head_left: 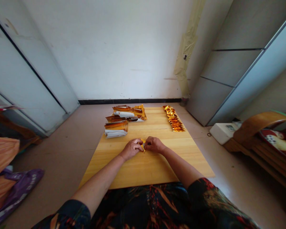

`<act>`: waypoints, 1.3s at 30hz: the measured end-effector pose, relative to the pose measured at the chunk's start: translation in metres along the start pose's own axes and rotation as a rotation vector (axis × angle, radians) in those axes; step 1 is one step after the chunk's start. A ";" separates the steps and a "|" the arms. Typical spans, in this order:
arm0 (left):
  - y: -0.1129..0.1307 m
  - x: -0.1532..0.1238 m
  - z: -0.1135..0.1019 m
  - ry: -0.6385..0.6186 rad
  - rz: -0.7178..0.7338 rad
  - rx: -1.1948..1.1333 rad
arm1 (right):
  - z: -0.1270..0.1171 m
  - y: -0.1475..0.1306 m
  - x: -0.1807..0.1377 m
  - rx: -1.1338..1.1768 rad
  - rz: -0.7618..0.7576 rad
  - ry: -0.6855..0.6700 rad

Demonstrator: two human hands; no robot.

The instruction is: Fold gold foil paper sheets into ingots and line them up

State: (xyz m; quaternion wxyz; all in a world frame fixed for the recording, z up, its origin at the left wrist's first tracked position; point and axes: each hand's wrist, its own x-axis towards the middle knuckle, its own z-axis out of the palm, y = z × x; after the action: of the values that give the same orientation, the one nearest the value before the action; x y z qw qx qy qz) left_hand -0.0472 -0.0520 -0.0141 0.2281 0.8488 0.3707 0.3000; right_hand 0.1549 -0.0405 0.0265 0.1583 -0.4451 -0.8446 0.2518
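Both my hands meet over the middle of a low wooden table point(124, 171). My left hand point(131, 148) and my right hand point(154, 144) are closed, pinching a small piece of gold foil paper point(143, 145) between them just above the tabletop. Most of the piece is hidden by my fingers. Stacks of gold and white foil sheets point(116, 128) lie at the far left of the table. A row of folded gold foil pieces point(174, 120) runs along the far right edge.
A white wall stands behind the table, with grey sliding doors at the left and a grey cabinet point(228, 79) at the right. A white box point(222, 131) and a wooden chair point(264, 133) sit right; purple and orange bags point(11, 187) lie left.
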 end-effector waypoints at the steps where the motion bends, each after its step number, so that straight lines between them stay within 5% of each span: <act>1: 0.000 0.000 0.000 0.003 0.001 0.000 | 0.000 -0.002 0.001 -0.019 0.018 -0.008; 15: -0.002 0.001 0.003 0.024 0.020 0.061 | -0.001 -0.011 0.003 -0.110 0.100 -0.064; 39: 0.008 0.002 -0.001 0.029 0.081 0.154 | 0.005 -0.005 0.005 -0.100 0.080 0.030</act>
State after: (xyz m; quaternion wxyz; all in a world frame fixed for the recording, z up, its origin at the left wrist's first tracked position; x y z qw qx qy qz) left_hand -0.0428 -0.0552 -0.0073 0.1443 0.8737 0.3613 0.2920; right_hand 0.1467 -0.0401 0.0255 0.1384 -0.4896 -0.8352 0.2088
